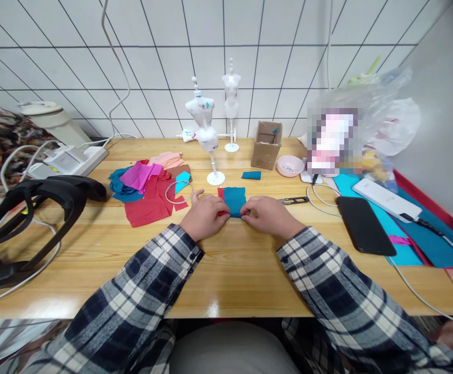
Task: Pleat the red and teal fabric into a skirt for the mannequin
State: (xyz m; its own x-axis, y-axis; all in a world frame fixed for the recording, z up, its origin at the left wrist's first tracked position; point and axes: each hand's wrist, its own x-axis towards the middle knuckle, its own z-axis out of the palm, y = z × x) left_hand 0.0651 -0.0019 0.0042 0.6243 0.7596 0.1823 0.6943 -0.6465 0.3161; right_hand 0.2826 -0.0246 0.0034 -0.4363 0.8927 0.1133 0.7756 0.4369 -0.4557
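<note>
A small piece of teal crepe paper [234, 198], with red showing along its left side, lies on the table between my hands. My left hand [206, 215] pinches its near left corner, where a bit of red shows at the fingertips. The near right corner is pinched by the fingers of my right hand [267, 214]. Along the near edge the piece looks folded or layered. Just beyond my right hand lie black thread snips [294, 200]. A thin metal ring [179, 192] rests left of my left hand, over red and light blue scraps.
Crumpled red, teal and magenta pieces [148, 200] lie at left, near a black headset [35, 223]. Two white mini dress forms [206, 130] stand behind. A cardboard box [267, 145], pink bowl [290, 165], black phone [366, 226] and cabled white power bank [385, 200] are to the right.
</note>
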